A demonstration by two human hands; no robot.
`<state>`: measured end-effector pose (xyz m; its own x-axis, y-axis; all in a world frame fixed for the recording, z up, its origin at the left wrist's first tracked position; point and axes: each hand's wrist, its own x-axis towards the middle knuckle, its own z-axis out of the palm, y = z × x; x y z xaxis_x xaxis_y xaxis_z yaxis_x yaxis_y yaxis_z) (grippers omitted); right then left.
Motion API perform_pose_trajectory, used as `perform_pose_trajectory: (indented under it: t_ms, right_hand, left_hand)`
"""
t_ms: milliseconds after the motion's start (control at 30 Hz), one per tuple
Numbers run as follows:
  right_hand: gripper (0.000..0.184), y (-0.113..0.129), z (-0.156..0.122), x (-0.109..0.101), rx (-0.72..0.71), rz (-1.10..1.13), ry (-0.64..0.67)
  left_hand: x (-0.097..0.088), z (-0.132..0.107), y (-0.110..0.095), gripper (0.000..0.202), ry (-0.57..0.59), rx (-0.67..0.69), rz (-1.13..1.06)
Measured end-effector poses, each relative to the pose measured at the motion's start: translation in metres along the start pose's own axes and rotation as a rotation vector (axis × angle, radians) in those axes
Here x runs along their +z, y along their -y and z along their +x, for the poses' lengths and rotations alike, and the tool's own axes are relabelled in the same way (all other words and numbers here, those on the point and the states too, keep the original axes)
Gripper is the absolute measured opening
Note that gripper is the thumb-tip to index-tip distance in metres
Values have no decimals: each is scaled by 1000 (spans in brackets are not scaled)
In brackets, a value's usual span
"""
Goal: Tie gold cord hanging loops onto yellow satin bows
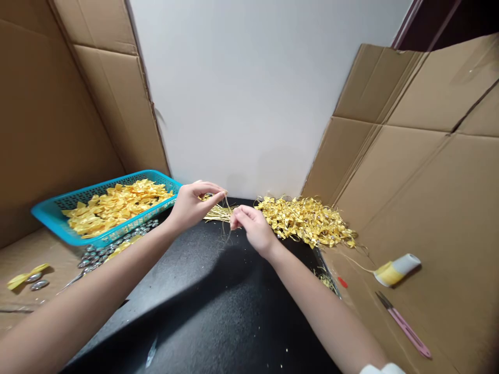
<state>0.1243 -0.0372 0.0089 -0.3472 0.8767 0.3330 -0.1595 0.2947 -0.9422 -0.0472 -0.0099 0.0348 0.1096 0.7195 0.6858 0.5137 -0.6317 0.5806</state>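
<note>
My left hand (192,203) pinches a thin gold cord (226,224) between thumb and forefinger above the black mat (218,311). My right hand (252,226) is closed a little to the right, gripping the same cord, which loops down between the two hands. Just behind them lies a small bundle of cut gold cords (218,213). A pile of finished gold ribbon bows (307,219) lies to the right of my right hand.
A teal basket (50,213) of yellow ribbon bows stands at the left, with silver beads (97,253) beside it. On the right cardboard lie a spool of gold cord (396,270) and a pink tool (405,326). Cardboard walls flank both sides.
</note>
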Motion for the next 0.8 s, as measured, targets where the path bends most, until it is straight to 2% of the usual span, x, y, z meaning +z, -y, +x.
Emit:
perform_pose_trajectory:
  t_ms: [133, 233, 333, 533, 667, 733, 800]
  right_hand:
    - [37, 18, -9, -20, 72, 240, 28]
    - [38, 26, -13, -33, 219, 379, 48]
    - [40, 27, -18, -49, 372, 412, 112]
    - [35, 5, -35, -85, 537, 301, 123]
    - [34, -17, -54, -92, 637, 203, 168]
    - [33, -25, -65, -89, 709, 94, 301]
    - [36, -29, -76, -86, 806, -47, 554]
  left_hand:
    - [4, -3, 9, 21, -3, -60, -29]
    - [5, -3, 13, 21, -6, -61, -27]
    - [1, 1, 15, 22, -10, -50, -4]
    - [-14, 10, 11, 24, 9, 2, 120]
    - [-19, 14, 2, 24, 69, 91, 204]
    - [-19, 16, -1, 24, 91, 109, 217]
    - [-19, 17, -4, 23, 88, 117, 222]
